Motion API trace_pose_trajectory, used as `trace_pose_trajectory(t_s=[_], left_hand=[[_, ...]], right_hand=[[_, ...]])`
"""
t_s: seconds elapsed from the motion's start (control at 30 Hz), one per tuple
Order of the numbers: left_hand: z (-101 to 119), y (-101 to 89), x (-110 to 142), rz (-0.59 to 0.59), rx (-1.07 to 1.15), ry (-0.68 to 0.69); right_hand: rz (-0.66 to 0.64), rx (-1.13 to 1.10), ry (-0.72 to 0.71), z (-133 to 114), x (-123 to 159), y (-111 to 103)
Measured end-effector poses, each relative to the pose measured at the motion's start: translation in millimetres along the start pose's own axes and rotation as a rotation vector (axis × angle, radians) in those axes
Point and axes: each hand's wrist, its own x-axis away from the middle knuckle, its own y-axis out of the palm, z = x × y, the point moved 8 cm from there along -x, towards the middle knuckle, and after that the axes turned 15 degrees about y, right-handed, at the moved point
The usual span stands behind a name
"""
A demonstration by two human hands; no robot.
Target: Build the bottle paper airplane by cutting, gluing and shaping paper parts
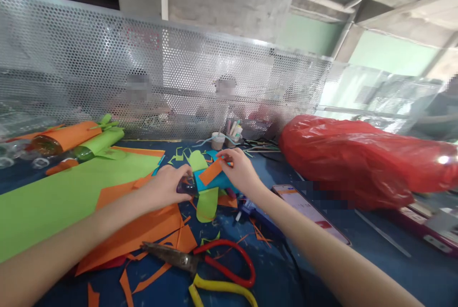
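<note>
A plastic bottle wrapped in blue paper [223,182] lies on its side, with green paper wings [207,205] sticking out from it. My left hand [171,184] is closed round the bottle's bare, dark clear end. Between the fingertips of my right hand [238,167] is an orange paper strip [210,172], lying across the blue wrap. Whether the strip is stuck down I cannot tell. Just below my right hand lies a blue glue gun [259,214], partly hidden by my forearm. Scissors [186,261] with one red and one yellow handle rest open in front.
Green paper [64,202] and orange sheets [143,235] cover the left side, with scraps around. Other paper-wrapped bottles [71,136] lie at the back left. A phone [307,211] and a red plastic bag [350,159] are at right. A perforated metal screen [214,68] stands behind.
</note>
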Motion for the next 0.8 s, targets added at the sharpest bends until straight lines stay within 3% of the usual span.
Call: trace_pose_trajectory(t_s=[0.23,0.8], left_hand=[[9.8,12.2,8.2,0.036,-0.149,0.096],[24.1,13.9,14.5,0.147,-0.218,0.2]], right_hand=[[0.017,0.26,-0.081,-19.0,13.2,7.5],[-0.06,0.547,-0.07,-17.5,13.7,15.1]])
